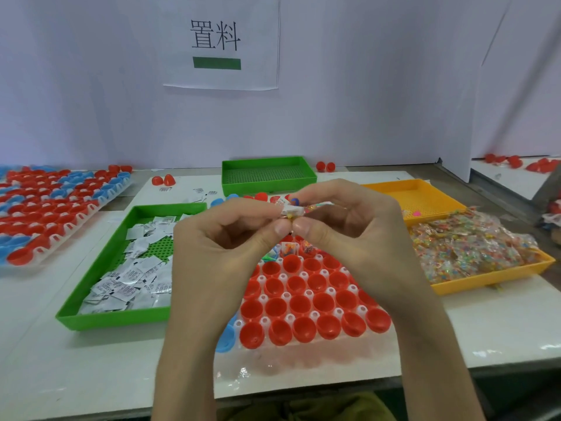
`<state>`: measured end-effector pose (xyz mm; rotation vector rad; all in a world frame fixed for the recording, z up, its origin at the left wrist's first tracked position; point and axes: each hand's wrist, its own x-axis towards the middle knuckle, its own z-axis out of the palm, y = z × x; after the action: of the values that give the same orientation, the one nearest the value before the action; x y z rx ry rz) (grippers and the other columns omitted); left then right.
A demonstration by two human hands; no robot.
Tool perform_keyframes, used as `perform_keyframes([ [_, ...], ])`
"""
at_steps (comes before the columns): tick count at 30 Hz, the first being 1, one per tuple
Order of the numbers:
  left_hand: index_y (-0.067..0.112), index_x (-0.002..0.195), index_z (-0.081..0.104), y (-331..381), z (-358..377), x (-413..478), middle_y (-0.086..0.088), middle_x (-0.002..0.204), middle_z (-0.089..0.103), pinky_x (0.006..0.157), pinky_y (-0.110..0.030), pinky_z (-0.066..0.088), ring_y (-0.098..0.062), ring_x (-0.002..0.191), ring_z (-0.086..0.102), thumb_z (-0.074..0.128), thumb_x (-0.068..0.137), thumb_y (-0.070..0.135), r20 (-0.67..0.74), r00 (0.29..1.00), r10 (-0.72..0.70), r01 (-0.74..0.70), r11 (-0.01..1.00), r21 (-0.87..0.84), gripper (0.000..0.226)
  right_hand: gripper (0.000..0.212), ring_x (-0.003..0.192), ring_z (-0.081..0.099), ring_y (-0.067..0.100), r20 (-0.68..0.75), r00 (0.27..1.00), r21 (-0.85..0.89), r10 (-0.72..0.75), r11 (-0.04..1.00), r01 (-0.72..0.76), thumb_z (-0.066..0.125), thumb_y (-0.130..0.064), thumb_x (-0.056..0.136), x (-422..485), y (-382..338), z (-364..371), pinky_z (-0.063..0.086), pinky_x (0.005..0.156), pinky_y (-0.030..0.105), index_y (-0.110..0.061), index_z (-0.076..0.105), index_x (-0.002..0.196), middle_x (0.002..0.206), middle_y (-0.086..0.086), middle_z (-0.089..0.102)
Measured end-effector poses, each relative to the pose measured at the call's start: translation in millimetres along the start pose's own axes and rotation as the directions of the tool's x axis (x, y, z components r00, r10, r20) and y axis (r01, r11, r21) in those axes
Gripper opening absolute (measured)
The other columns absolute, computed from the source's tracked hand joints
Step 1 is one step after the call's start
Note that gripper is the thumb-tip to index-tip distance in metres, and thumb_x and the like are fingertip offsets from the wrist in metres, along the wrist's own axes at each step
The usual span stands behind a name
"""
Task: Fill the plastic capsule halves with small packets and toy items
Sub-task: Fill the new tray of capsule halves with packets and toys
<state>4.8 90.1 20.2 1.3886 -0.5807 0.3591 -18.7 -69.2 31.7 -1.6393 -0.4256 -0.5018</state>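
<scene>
Here, crinkly clear plastic packet [297,210] between left hand [224,238] and right hand [349,232].

A single wide-angle view comes from the person's head, facing forward and down across the counter [485,323]. It sits close. The left hand [224,238] and right hand [349,232], fingers pinching a small packet [293,209] between them, fill the middle of the frame, in front of the clear rack [303,363] of red cups that lies straight ahead. A green tray [109,322] shows left of the rack and a yellow tray [491,282] right of it. Behind the rack the view reaches a white wall [364,101] with a paper sign [221,41]. The counter's front edge runs below the rack, near the frame's bottom.
</scene>
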Motion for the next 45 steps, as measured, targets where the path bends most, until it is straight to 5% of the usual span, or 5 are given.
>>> perform_keyframes([
  [15,0.015,0.086,0.077,-1.5,0.1,-0.1,0.007,0.078,0.077,0.07,-0.014,0.053,-0.006,0.076,0.072,0.074,0.076,0.017,0.014,1.0,0.002,-0.002,1.0,0.014,0.01,0.023,0.081,0.074,0.02,0.055,0.998,-0.066,-0.031,0.997,0.035,0.075,0.007,0.081,0.2,-1.6,-0.6,0.058,0.078,0.027,-0.011,0.07,0.095,0.085,0.004,0.075],
  [21,0.014,0.086,0.076,-3.5,-2.8,1.4,0.005,0.078,0.077,0.07,-0.016,0.054,-0.009,0.076,0.072,0.074,0.076,0.014,0.027,1.0,0.001,-0.002,0.999,0.034,0.011,0.017,0.084,0.074,0.023,0.031,0.999,-0.039,-0.031,0.999,0.032,0.078,-0.004,0.081,0.3,0.4,1.8,0.059,0.079,0.031,-0.009,0.072,0.096,0.087,0.006,0.076],
  [30,0.018,0.083,0.077,-7.8,1.2,-0.8,0.002,0.074,0.076,0.067,-0.014,0.053,-0.006,0.071,0.07,0.077,0.075,0.013,-0.085,0.995,-0.054,0.056,0.998,0.025,0.009,0.014,0.079,0.075,0.019,0.004,0.999,-0.089,0.035,0.995,-0.035,0.08,-0.006,0.08,1.2,3.9,2.7,0.061,0.078,0.036,-0.009,0.073,0.092,0.082,0.006,0.075],
  [40,0.018,0.099,0.074,-4.1,1.3,-0.5,0.002,0.09,0.077,0.073,-0.017,0.055,-0.011,0.085,0.073,0.076,0.079,0.022,0.009,0.997,-0.078,0.078,0.997,0.009,0.021,0.011,0.079,0.075,0.015,-0.126,0.992,0.0,-0.024,1.0,0.024,0.078,0.0,0.078,0.8,3.6,-1.6,0.057,0.073,0.021,-0.004,0.073,0.087,0.083,0.003,0.078],
  [45,0.03,0.095,0.076,-12.5,-17.1,2.3,0.001,0.09,0.077,0.075,-0.021,0.057,-0.016,0.084,0.074,0.072,0.087,0.025,-0.092,0.994,-0.064,0.067,0.998,0.023,0.011,0.016,0.075,0.071,-0.002,-0.39,0.921,-0.313,-0.014,0.942,-0.118,0.084,-0.017,0.077,2.6,18.0,-32.9,0.051,0.068,0.007,-0.027,0.074,0.085,0.078,-0.019,0.075],
])
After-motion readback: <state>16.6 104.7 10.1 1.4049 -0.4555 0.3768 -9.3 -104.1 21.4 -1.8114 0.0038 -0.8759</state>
